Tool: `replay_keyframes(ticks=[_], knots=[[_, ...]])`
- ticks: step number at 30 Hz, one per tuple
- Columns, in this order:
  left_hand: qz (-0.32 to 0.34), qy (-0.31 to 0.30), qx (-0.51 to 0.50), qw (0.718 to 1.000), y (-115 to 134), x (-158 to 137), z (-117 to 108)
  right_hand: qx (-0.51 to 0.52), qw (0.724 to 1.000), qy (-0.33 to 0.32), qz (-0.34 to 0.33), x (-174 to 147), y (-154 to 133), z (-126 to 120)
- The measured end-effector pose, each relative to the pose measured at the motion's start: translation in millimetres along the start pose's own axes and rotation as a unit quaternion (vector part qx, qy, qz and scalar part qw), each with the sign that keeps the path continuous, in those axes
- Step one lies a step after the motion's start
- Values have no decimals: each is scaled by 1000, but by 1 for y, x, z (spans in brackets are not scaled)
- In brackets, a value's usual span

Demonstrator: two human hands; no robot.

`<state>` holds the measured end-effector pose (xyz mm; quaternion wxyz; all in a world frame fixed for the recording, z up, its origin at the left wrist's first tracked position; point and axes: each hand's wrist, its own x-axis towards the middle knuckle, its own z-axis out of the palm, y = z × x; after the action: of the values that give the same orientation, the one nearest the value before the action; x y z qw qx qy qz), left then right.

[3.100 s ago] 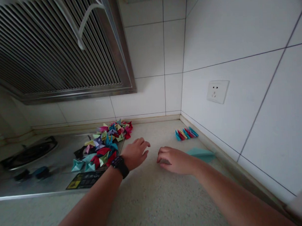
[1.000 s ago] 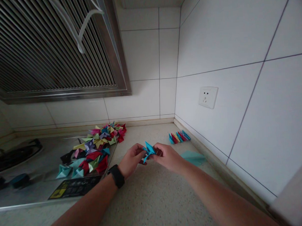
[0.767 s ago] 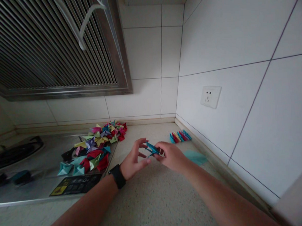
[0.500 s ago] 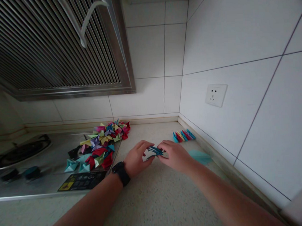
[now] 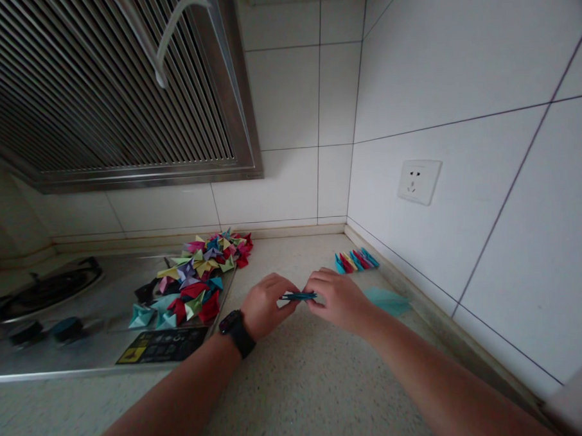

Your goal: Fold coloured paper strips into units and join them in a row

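Between my two hands, above the speckled counter (image 5: 298, 385), is a thin dark-blue folded paper piece (image 5: 299, 297), seen nearly edge-on. My left hand (image 5: 268, 306), with a black watch on its wrist, pinches its left end. The right end is gripped by the thumb and fingers of my right hand (image 5: 337, 301). A short row of folded paper pieces (image 5: 356, 261) in blue, red and yellow stands behind my right hand. To the left lies a heap of colourful folded papers (image 5: 192, 283), partly on the stove. The fingertips hide some of the held paper.
A gas stove (image 5: 98, 342) with knobs and a burner is on the left, under a slatted range hood (image 5: 149, 175). A pale teal sheet (image 5: 387, 302) lies by my right wrist. The tiled right wall carries a socket (image 5: 419, 182).
The blue paper piece has turned from showing spread, fanned layers to a flat, narrow edge. My fingers have closed its layers together. The view has shifted slightly.
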<state>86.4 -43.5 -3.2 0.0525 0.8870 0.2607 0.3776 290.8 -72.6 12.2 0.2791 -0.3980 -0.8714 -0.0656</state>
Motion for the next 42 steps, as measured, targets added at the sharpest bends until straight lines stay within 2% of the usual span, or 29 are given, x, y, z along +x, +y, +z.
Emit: replay_keyframes(ticks=[6, 12, 19, 25, 28, 33, 35, 39, 42], knots=[[7, 2, -3, 1000, -3, -2, -1, 14, 1000, 5, -9, -1, 1, 0], [-59, 11, -37, 998, -1, -2, -2, 132, 990, 9, 41, -1, 2, 1], [-176, -7, -152, 973, -1, -1, 1, 275, 953, -22, 128, -3, 9, 10], [-193, -29, -303, 933, -10, -3, 9, 331, 931, -29, 153, -3, 11, 13], [-200, -32, -325, 924, -13, -4, 11, 355, 920, -31, 164, -2, 10, 14], [-206, -30, -322, 924, -14, -3, 10, 431, 882, -28, 187, -1, 11, 18], [-196, -30, -291, 936, -11, -2, 8, 422, 888, -22, 180, -1, 11, 18], [-151, -23, -181, 971, -5, 0, 3, 361, 919, -15, 159, -2, 12, 14], [-135, -17, -154, 979, -2, 1, 1, 332, 929, -26, 158, -3, 13, 13]])
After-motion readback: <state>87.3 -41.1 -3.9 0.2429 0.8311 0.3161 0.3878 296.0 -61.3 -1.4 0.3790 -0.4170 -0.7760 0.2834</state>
